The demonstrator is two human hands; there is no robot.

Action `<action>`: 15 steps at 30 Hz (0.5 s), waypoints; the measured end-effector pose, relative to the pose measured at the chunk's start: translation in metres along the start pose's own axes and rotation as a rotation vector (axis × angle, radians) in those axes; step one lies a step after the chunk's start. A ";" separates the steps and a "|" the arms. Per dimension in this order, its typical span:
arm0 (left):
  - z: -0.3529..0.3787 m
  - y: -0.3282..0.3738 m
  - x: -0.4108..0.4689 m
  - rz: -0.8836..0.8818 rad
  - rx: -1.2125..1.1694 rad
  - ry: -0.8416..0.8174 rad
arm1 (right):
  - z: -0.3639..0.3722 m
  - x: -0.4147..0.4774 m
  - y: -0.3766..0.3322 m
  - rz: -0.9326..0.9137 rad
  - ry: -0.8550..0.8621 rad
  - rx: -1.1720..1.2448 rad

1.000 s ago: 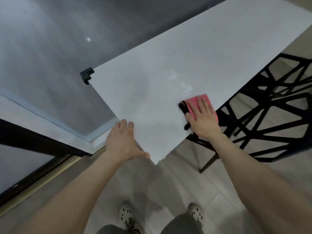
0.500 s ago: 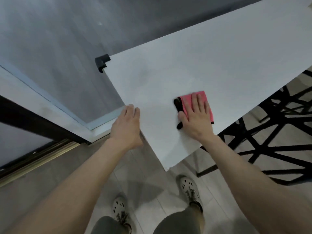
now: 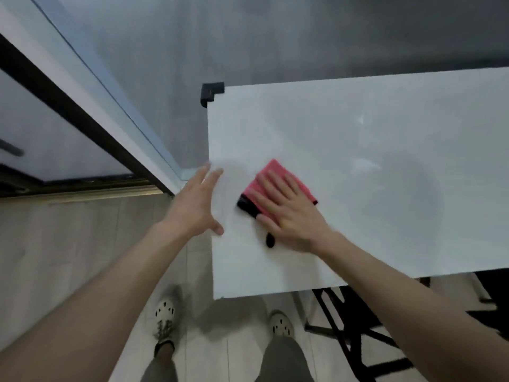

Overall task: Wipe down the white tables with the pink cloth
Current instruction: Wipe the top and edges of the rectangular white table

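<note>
While I lean over the near left corner of the white table [image 3: 358, 128], the head view shows both my arms reaching down and forward. My right hand [image 3: 292, 213] lies flat on the pink cloth [image 3: 275, 172], fingers straight and slightly spread, nothing curled around it. I press with the whole palm so the folded cloth stays flat and drags evenly across the top. The cloth sits on the tabletop near its left edge, with its black trim [image 3: 245, 205] showing by my thumb.

My left hand [image 3: 198, 205] is open too, fingers straight and apart, at the table's left edge. The thumb lies over the edge. The hand is blurred, so I cannot tell whether the fingers rest on the surface or hover just above it. I judge it is there to brace me, or the table, against the push of the wipe.

A black corner guard [image 3: 210, 92] caps the far left corner. Pale streaks [image 3: 363, 164] show further right on the top, well apart from the cloth, so I judge that patch needs a pass. A black chair [image 3: 352, 326] stands under the near edge on the right, and my shoes [image 3: 165, 315] are on the pale floor below.
</note>
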State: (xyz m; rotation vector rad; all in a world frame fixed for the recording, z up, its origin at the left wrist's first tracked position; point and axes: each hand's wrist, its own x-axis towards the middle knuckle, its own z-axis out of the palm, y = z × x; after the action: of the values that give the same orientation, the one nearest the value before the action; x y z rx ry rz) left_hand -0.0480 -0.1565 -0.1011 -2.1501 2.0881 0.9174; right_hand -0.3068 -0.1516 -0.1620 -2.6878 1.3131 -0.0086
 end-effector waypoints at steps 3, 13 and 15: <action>0.000 -0.002 0.001 -0.127 -0.075 -0.002 | -0.002 -0.016 0.003 -0.411 -0.095 0.015; 0.005 -0.015 0.012 -0.183 -0.086 -0.079 | -0.012 0.081 0.032 -0.060 0.039 0.047; 0.005 -0.016 0.009 -0.162 -0.155 -0.071 | -0.003 0.049 0.009 -0.460 -0.059 -0.001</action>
State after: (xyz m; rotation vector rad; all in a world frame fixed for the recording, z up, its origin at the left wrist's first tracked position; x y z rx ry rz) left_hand -0.0360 -0.1605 -0.1154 -2.2816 1.8349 1.1518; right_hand -0.2839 -0.1965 -0.1636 -2.8991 0.6545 0.0200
